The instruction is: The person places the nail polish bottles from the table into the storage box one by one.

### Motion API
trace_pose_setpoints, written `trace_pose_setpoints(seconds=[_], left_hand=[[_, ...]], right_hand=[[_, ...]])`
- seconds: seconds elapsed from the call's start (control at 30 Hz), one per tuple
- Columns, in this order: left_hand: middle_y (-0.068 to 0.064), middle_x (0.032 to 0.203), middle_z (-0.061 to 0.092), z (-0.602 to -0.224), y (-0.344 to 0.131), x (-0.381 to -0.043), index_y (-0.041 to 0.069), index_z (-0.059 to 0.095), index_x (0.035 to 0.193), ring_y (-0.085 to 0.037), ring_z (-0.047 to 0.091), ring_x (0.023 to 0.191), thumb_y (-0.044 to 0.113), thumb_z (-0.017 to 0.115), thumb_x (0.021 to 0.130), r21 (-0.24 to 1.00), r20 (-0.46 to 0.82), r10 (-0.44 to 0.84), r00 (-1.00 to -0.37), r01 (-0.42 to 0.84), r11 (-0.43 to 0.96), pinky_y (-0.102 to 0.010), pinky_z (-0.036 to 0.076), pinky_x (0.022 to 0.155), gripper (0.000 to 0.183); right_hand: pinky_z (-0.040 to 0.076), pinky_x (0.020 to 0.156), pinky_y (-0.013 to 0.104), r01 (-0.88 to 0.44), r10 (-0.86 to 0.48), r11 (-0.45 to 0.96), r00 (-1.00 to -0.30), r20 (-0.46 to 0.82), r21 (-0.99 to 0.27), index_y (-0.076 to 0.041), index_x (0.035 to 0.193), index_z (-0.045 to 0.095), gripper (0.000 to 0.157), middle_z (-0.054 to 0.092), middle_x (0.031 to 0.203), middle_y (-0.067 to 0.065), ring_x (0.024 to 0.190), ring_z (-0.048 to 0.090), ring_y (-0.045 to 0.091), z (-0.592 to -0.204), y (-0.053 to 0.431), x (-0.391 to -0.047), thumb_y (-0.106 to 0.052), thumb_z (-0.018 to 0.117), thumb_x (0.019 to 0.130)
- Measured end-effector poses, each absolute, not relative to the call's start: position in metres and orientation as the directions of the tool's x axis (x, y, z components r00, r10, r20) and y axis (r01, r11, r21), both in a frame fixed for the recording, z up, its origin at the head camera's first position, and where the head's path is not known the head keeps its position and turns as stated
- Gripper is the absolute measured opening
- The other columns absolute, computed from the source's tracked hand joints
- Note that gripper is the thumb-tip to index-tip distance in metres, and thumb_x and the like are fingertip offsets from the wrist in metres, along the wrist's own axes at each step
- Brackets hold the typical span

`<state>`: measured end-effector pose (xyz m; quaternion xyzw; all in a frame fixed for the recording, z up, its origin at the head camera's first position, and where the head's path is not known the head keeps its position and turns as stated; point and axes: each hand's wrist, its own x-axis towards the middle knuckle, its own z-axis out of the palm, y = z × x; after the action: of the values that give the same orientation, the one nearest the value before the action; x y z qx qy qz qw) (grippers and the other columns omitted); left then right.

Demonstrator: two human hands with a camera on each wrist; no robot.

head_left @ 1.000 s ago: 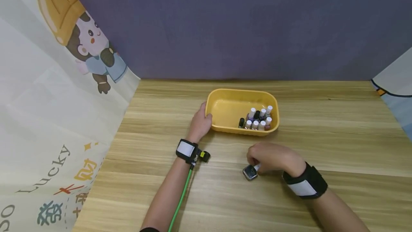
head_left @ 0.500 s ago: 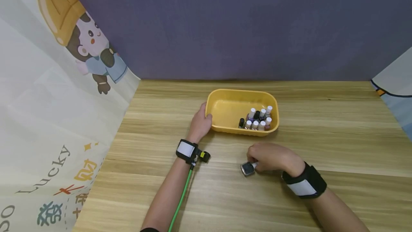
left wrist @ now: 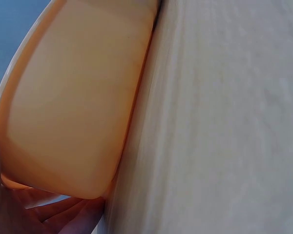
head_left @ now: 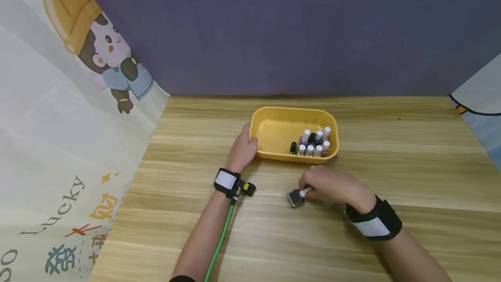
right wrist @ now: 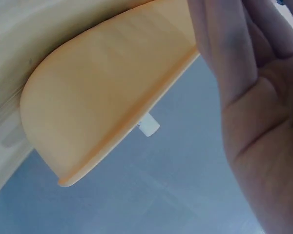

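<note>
My left hand (head_left: 242, 150) grips the left end of a yellow plastic basket (head_left: 270, 138), thumb at the rim and fingers against the outer wall. In the left wrist view, the fingers (left wrist: 63, 214) show beside the basket's end wall. My right hand (head_left: 332, 186) pinches a dark nail polish bottle (head_left: 295, 198) by its white cap. The bottle lies tilted in front of the basket, its square base pointing left. Several nail polish bottles (head_left: 305, 137) with white or black caps stand together in the basket's right end. In the right wrist view, the held bottle is hidden.
The basket stands on a wood-grain table (head_left: 188, 142) near a dark blue back wall (head_left: 293, 34). A white printed curtain (head_left: 58, 121) hangs at the left. A green cable (head_left: 220, 243) runs along the left forearm.
My right hand has lifted slightly toward the basket, and the nail polish bottle has shifted left and away from me with it. My left hand keeps its hold on the basket.
</note>
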<state>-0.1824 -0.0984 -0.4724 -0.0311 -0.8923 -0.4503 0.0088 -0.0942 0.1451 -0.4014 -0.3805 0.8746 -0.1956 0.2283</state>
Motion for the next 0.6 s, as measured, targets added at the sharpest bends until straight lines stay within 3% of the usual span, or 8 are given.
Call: trace_pose_setpoints(seconds=[0.2,0.6], left_hand=[[-0.003,0.134,0.050,-0.473,-0.099,-0.183,0.027,0.030,0.144,-0.014,0.051,0.107,0.031,0.036,0.091,0.796,0.038,0.044,-0.998,0.057,0.603,-0.035,0.038,0.094,0.053],[-0.003,0.131,0.052,-0.470,-0.098,-0.183,0.026,0.032,0.143,-0.013,0.052,0.102,0.029,0.037,0.091,0.804,0.046,0.039,-0.998,0.060,0.591,-0.034,0.039,0.091,0.052]], right_hand=[[0.032,0.046,0.020,-0.611,-0.800,0.553,-0.579,-0.156,-0.566,-0.019,0.067,0.061,0.019,0.048,0.059,-0.009,0.051,0.036,0.000,-0.396,0.149,-0.093,-0.007,0.060,0.081],[0.041,0.056,0.021,-0.659,-0.798,0.542,-0.599,-0.073,-0.521,-0.017,0.075,0.065,0.015,0.058,0.071,-0.012,0.062,0.046,-0.001,-0.381,0.154,-0.101,-0.004,0.061,0.079]])
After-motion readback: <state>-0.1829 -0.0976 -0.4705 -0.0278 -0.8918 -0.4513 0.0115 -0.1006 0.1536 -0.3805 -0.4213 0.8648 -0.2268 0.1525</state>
